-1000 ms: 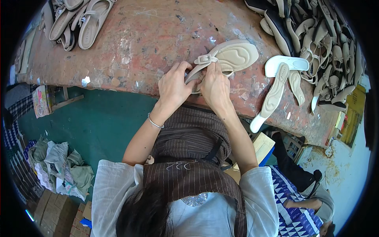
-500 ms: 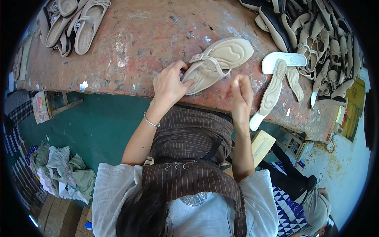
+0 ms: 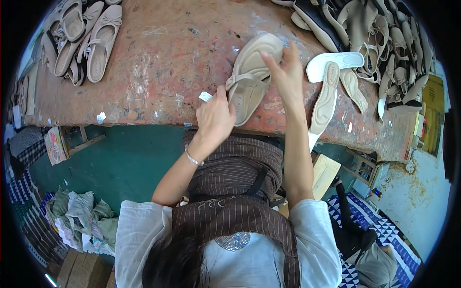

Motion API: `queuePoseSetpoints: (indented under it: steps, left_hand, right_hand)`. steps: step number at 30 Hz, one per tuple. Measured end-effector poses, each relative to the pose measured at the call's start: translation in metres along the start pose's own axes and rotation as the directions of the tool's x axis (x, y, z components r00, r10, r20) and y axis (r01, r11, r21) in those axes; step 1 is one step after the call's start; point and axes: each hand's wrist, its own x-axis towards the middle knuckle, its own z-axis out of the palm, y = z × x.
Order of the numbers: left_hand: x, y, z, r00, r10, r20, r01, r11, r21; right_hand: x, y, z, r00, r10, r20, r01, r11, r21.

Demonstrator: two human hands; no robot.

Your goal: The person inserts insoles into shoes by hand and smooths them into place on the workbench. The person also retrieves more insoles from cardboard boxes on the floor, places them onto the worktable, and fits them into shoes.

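sandal (image 3: 252,79): turned more upright | right hand (image 3: 287,77): back on its toe end | left hand (image 3: 216,117): now gripping heel

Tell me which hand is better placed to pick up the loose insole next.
Right, probably. The right hand touches the shoe at its toe end, close to the insole lying just to its right. The left hand grips the heel end, farther away.

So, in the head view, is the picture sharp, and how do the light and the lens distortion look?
Head view: even daylight, soft shadows, no strong glare; the beige sandal and both hands, left hand and right hand, are fairly sharp; the worn red table edge bends with the fisheye, and the corners are black.
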Motion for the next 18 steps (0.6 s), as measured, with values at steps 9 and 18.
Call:
queuePoseSetpoints:
  steps: [9,18]
  left_hand:
    - [-0.065,-0.007,0.039,0.878,0.478,0.010,-0.477,0.875,0.085]
    - [-0.053,-0.001,0.049,0.893,0.448,0.050,-0.446,0.862,0.239]
  right_hand:
    - [-0.101,-0.006,0.015,0.893,-0.308,0.329,0.426,0.816,-0.391]
    - [-0.034,0.017,0.053,0.877,-0.295,0.381,0.462,0.738,-0.492]
